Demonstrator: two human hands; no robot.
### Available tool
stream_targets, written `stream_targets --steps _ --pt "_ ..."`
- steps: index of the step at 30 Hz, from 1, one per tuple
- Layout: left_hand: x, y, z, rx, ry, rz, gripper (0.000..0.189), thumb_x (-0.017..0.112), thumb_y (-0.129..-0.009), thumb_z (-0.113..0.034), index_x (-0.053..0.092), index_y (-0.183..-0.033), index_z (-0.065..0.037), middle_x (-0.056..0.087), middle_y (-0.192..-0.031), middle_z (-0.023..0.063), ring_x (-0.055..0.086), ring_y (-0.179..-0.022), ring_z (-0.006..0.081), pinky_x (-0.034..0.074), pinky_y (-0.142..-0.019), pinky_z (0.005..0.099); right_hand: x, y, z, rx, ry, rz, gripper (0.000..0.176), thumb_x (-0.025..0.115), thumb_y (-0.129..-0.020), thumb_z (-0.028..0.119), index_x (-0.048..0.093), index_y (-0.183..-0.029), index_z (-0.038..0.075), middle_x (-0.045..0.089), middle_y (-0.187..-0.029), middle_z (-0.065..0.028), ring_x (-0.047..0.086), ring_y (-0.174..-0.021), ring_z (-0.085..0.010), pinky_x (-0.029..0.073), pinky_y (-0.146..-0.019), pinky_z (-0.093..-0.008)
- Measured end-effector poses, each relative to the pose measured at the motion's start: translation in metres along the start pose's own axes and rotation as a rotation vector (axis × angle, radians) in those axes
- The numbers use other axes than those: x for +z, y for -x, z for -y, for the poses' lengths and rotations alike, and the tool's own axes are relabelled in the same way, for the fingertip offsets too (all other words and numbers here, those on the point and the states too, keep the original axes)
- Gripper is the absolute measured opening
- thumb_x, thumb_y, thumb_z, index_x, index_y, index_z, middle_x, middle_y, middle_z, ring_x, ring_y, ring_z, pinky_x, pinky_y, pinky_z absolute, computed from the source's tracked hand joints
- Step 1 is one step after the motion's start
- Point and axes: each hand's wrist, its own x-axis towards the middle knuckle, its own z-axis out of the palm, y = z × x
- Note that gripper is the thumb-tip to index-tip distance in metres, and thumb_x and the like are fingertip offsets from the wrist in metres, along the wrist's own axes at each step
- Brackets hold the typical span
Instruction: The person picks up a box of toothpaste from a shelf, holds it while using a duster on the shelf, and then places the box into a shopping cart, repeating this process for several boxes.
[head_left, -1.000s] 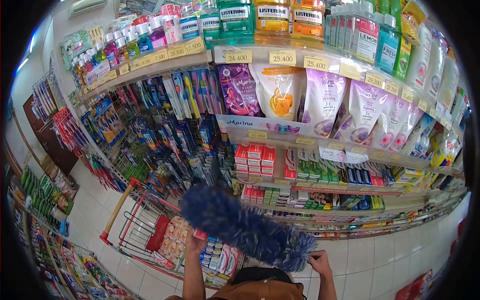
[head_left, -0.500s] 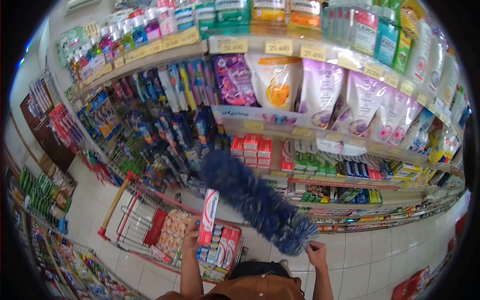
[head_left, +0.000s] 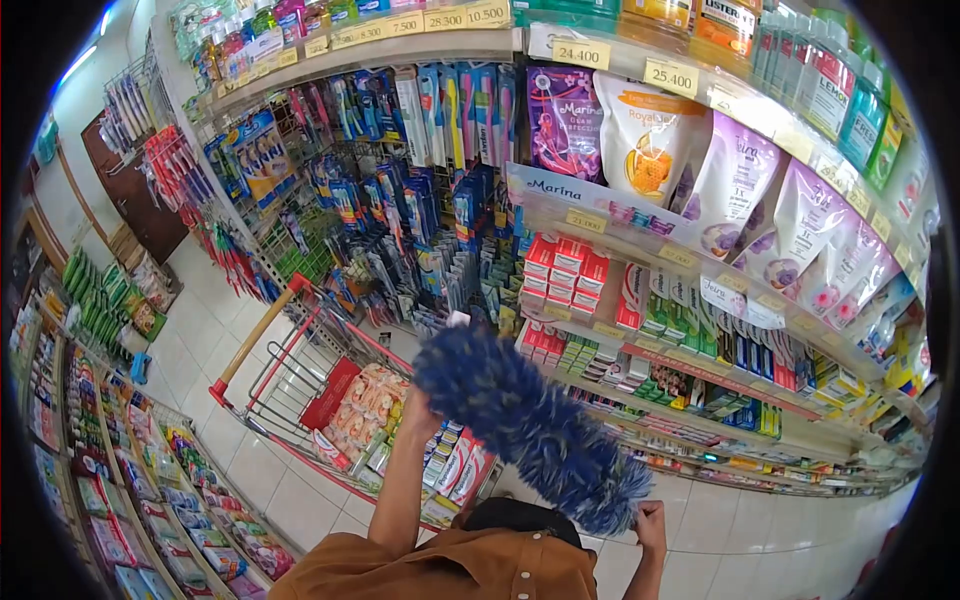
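Blue duster [head_left: 530, 430] in right hand [head_left: 652, 521]

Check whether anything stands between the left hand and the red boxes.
The duster, held by the right hand, crosses the left hand in view and hides most of its box; whether it truly blocks the red boxes is unclear.

On the top shelf's front edge, one yellow tag [head_left: 488, 13] reads 10.500, a second tag [head_left: 581, 53] reads 24.400 and a third tag [head_left: 670, 75] reads 25.400. An orange bottle [head_left: 728, 18] at the top says LISTER. A clear bottle [head_left: 822, 88] says LEMON. A purple pouch [head_left: 563, 120] says Marina. The strip [head_left: 560, 190] on the shelf edge under it says Marina too. Other words are too small to read.
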Motion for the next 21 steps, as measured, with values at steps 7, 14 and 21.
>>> stream_targets --steps 7,14,21 --pt "0.002 0.009 0.003 -0.087 0.084 0.027 0.023 0.048 -0.093 -0.024 0.054 -0.106 -0.007 0.059 -0.1 0.0031 0.058 -0.088 0.0168 0.049 -0.078 0.0319 -0.004 -0.009 -0.008 0.024 0.035 0.114 0.025 0.056 -0.076 0.006 0.05 -0.053 -0.001 0.045 -0.05 0.0034 0.037 -0.046 -0.0035 0.026 -0.041 -0.0227" --pt "-0.002 0.021 -0.001 -0.239 -0.013 0.219 0.028 0.05 -0.093 -0.028 0.054 -0.111 -0.007 0.059 -0.077 0.0058 0.054 -0.055 0.0166 0.039 -0.042 0.0275 0.01 -0.024 0.001 -0.168 0.095 -0.113 0.027 0.062 -0.079 0.007 0.053 -0.054 -0.001 0.045 -0.052 0.005 0.037 -0.05 -0.0023 0.027 -0.044 -0.0224" --pt "0.011 0.016 -0.012 -0.177 -0.082 0.092 0.028 0.049 -0.093 -0.029 0.056 -0.108 -0.006 0.061 -0.081 0.0056 0.058 -0.062 0.0167 0.045 -0.049 0.0273 -0.015 -0.025 -0.026 -0.17 0.17 -0.131 0.029 0.078 -0.067 0.012 0.054 -0.065 -0.004 0.054 -0.061 -0.0007 0.045 -0.055 -0.0059 0.037 -0.049 -0.024"
